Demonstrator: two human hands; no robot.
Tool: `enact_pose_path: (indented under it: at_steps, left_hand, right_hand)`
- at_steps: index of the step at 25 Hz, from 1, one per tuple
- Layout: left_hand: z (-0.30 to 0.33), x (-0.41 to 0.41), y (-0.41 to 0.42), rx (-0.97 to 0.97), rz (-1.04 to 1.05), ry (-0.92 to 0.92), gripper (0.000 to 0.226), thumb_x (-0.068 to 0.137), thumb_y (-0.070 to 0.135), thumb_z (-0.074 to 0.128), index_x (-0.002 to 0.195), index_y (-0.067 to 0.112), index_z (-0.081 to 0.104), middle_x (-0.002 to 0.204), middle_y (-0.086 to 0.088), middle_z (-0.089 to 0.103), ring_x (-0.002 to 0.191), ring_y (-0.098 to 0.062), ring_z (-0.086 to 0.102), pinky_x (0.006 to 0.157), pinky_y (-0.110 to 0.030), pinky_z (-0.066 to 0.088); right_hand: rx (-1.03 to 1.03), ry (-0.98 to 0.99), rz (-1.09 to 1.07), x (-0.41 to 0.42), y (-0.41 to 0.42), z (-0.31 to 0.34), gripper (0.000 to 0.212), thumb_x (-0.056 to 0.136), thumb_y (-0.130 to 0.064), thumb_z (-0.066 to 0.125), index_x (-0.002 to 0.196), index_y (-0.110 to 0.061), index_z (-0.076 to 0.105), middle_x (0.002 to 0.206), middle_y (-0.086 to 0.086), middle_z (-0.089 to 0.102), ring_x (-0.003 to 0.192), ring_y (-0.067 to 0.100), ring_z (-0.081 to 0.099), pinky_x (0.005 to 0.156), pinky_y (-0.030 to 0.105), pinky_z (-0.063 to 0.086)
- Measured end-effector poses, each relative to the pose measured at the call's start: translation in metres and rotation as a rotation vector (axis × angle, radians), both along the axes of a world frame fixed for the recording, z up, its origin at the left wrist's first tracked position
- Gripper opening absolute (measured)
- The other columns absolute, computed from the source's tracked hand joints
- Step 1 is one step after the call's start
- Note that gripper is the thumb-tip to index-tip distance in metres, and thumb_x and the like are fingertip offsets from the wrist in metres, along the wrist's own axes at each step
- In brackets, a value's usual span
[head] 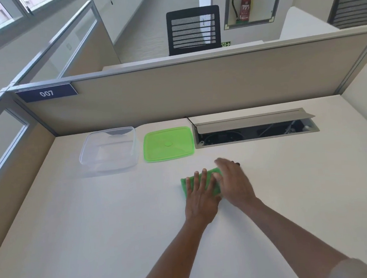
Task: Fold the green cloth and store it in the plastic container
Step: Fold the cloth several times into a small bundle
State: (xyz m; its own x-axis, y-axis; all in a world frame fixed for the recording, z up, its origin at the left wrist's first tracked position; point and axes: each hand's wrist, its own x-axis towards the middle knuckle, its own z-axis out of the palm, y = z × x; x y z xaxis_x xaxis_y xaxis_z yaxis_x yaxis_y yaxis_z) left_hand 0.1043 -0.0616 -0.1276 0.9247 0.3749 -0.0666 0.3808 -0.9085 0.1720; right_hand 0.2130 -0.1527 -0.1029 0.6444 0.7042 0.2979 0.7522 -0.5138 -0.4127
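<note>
The green cloth (212, 186) lies folded into a small pad on the white desk (97, 222), mostly covered by my hands. My left hand (201, 197) rests flat on it with fingers spread. My right hand (234, 183) lies over the cloth's right part, fingers extended and blurred. The clear plastic container (108, 150) stands open and empty at the back left. Its green lid (168, 144) lies flat to the container's right.
An open grey cable hatch (254, 129) is set into the desk at the back right. A beige partition (174, 91) closes off the far side and the left. A small dark object (237, 163) peeks out behind my right hand.
</note>
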Motion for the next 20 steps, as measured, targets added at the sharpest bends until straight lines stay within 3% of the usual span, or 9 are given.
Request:
enact_pose_path:
  at_steps: [2,6,9,13,16,20]
  left_hand:
    - [0.001,0.002,-0.002,-0.005,0.008,0.015,0.065,0.099,0.032,0.030,0.156,0.016,0.004,0.164,-0.008,0.003,0.151,-0.031,-0.001,0.118,-0.049,-0.010]
    - [0.004,-0.002,-0.003,-0.043,0.017,-0.010,0.066,0.090,0.034,0.003,0.152,0.015,-0.010,0.164,-0.006,-0.001,0.151,-0.028,-0.007,0.116,-0.045,-0.017]
    - [0.004,-0.001,-0.003,-0.104,0.036,-0.043,0.066,0.090,0.036,0.001,0.155,0.023,-0.005,0.165,-0.001,-0.002,0.151,-0.025,-0.009,0.118,-0.044,-0.018]
    - [0.002,0.001,-0.002,-0.123,0.077,-0.063,0.059,0.098,0.032,0.010,0.155,0.028,-0.002,0.164,0.001,-0.002,0.151,-0.024,-0.007,0.117,-0.041,-0.017]
    - [-0.004,-0.003,0.007,-0.087,0.127,-0.056,0.057,0.102,0.031,0.023,0.156,0.022,0.009,0.164,0.000,0.003,0.151,-0.024,0.000,0.118,-0.045,-0.008]
    - [-0.006,-0.010,0.013,-0.060,0.189,-0.023,0.064,0.095,0.041,0.009,0.156,0.023,0.013,0.165,0.000,0.006,0.151,-0.023,0.001,0.118,-0.051,0.000]
  right_hand:
    - [-0.050,0.117,0.173,-0.018,0.000,-0.012,0.045,0.097,-0.023,0.043,0.139,-0.008,0.047,0.144,0.007,0.049,0.134,0.021,0.041,0.113,0.038,0.031]
    - [-0.159,0.147,0.194,-0.020,-0.004,-0.028,0.053,0.101,-0.033,0.032,0.148,-0.009,0.033,0.157,0.002,0.029,0.145,0.014,0.022,0.118,0.039,0.019]
    - [-0.260,0.091,0.134,-0.014,-0.006,-0.032,0.070,0.097,-0.055,0.009,0.152,-0.013,0.023,0.160,0.000,0.021,0.147,0.012,0.014,0.121,0.035,0.011]
    - [-0.313,0.077,0.053,-0.017,-0.002,-0.032,0.084,0.090,-0.062,-0.010,0.153,-0.014,0.017,0.161,0.001,0.018,0.148,0.014,0.010,0.120,0.034,0.003]
    - [-0.375,0.015,0.059,-0.012,-0.005,-0.030,0.086,0.089,-0.063,-0.013,0.152,-0.017,0.022,0.160,0.000,0.020,0.148,0.017,0.012,0.120,0.035,0.001]
    - [-0.447,0.011,0.028,-0.007,-0.013,-0.030,0.082,0.091,-0.063,-0.007,0.152,-0.017,0.025,0.159,0.001,0.024,0.147,0.021,0.019,0.118,0.047,0.012]
